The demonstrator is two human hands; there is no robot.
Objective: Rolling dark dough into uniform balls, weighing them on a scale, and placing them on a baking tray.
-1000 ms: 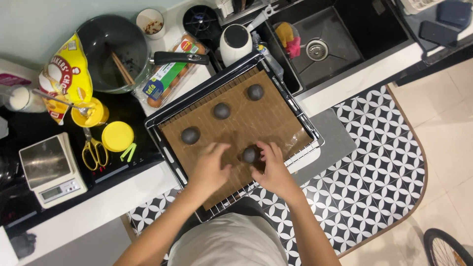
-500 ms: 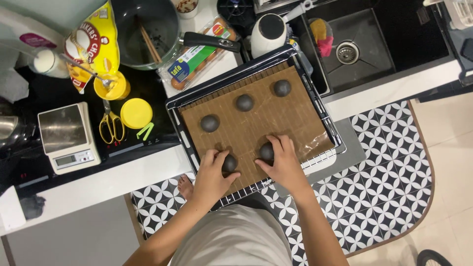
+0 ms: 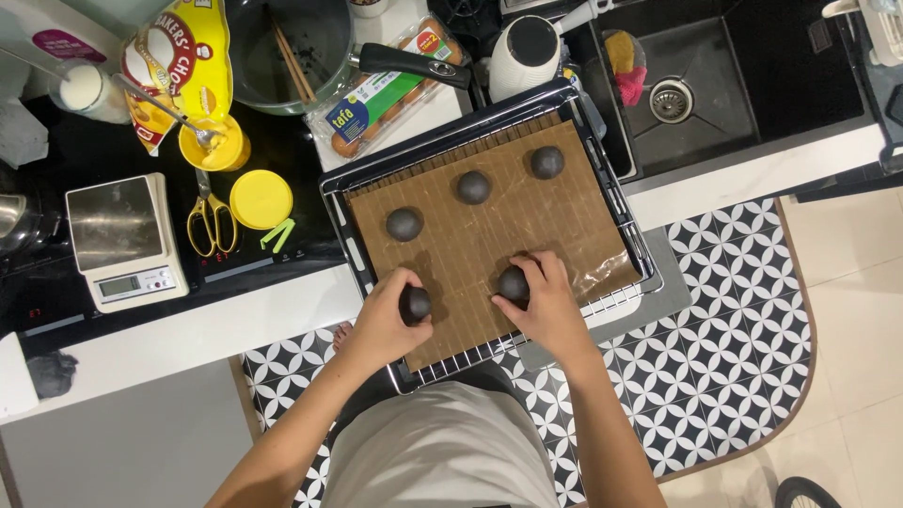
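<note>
A wire baking tray (image 3: 621, 299) lined with brown parchment (image 3: 489, 226) juts over the counter edge. Three dark dough balls sit in a slanted far row: left (image 3: 403, 224), middle (image 3: 473, 187) and right (image 3: 546, 162). My left hand (image 3: 384, 320) cups a fourth dark ball (image 3: 415, 303) at the paper's near left. My right hand (image 3: 543, 303) curls around a fifth dark ball (image 3: 514, 283) at the near middle. Both balls rest on the paper under my fingers.
On the black counter left of the tray are a kitchen scale (image 3: 122, 240), yellow-handled scissors (image 3: 211, 218), a yellow lid (image 3: 261, 198), a yellow cup with a spoon (image 3: 214, 146) and a pot (image 3: 292, 52). An egg pack (image 3: 386, 89) and a sink (image 3: 705, 85) lie beyond.
My hands separated: the left one set a new ball down at the near left while the right stayed on its ball. The camera view shifted slightly.
</note>
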